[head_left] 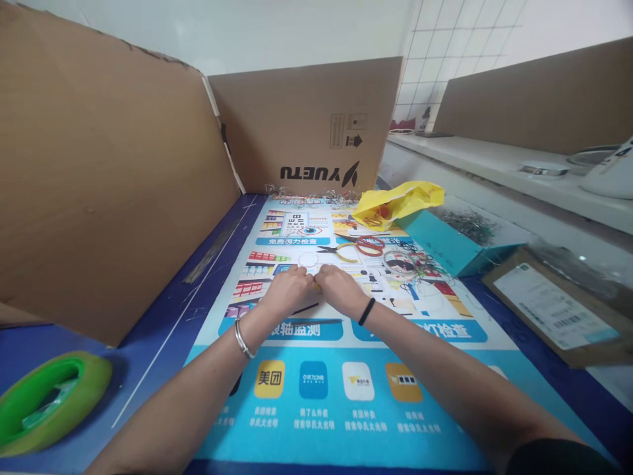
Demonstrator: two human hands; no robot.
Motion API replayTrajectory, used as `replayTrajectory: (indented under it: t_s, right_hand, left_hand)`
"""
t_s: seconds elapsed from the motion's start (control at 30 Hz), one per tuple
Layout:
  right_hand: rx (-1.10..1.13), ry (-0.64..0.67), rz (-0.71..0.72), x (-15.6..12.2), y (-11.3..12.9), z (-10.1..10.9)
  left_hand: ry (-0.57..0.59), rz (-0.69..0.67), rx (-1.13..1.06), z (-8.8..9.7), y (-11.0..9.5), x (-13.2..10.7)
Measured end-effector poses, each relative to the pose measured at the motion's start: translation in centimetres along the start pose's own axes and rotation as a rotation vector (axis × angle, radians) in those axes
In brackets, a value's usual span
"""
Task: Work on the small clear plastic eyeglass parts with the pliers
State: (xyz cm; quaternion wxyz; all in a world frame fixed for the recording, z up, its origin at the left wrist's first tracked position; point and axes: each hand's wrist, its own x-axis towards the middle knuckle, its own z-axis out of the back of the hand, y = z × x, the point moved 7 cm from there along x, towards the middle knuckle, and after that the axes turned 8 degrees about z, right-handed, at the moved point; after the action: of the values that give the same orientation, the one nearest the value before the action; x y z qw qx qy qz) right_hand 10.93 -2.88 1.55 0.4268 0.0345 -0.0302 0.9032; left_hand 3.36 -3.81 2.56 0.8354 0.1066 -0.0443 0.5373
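Both fists meet over the printed mat. My left hand (291, 288) is closed, knuckles up, with a silver bangle on the wrist. Against it, my right hand (340, 288) is closed too, a black band round the wrist. A thin wire loop (308, 260) shows just beyond the fingers and seems to be pinched between the hands; its ends are hidden. Ahead lie yellow-handled pliers (343, 252) with open jaws and red-handled scissors (368, 245). To their right is a round wire coil (399, 262) beside tangled dark wire bits (428, 264).
Cardboard panels (119, 165) rise at the left and back. A yellow bag (400, 201), a teal box (440, 241) with wire scraps and a labelled carton (558, 310) line the right. A green tape roll (54, 402) lies front left. Wire bits (316, 194) litter the back.
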Motion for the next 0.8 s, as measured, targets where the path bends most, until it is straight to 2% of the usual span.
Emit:
replayTrajectory:
  t_s: [0.1, 0.23, 0.4, 0.5, 0.63, 0.8]
  right_hand:
    - [0.028, -0.019, -0.018, 0.1, -0.3, -0.3]
    - [0.136, -0.108, -0.059, 0.2, -1.0, -0.4]
    - [0.459, -0.247, -0.109, 0.2, -2.0, -0.2]
    - [0.675, -0.306, -0.157, 0.3, -2.7, -0.4]
    - [0.829, -0.333, -0.212, 0.5, -3.4, -1.3]
    - [1.089, -0.359, -0.305, 0.5, -3.7, -2.9]
  left_hand:
    - [0.003, 0.035, -0.028, 0.0, 0.2, 0.0]
    - [-0.005, 0.101, -0.076, -0.3, 0.9, 0.2]
    - [-0.010, 0.207, -0.181, -0.8, 2.1, 0.7]
    - [-0.035, 0.224, -0.314, -0.7, 2.6, 0.9]
    - [-0.053, 0.265, -0.534, -0.5, 3.3, 1.0]
    - [0.010, 0.405, -0.896, -2.0, 4.4, 1.2]
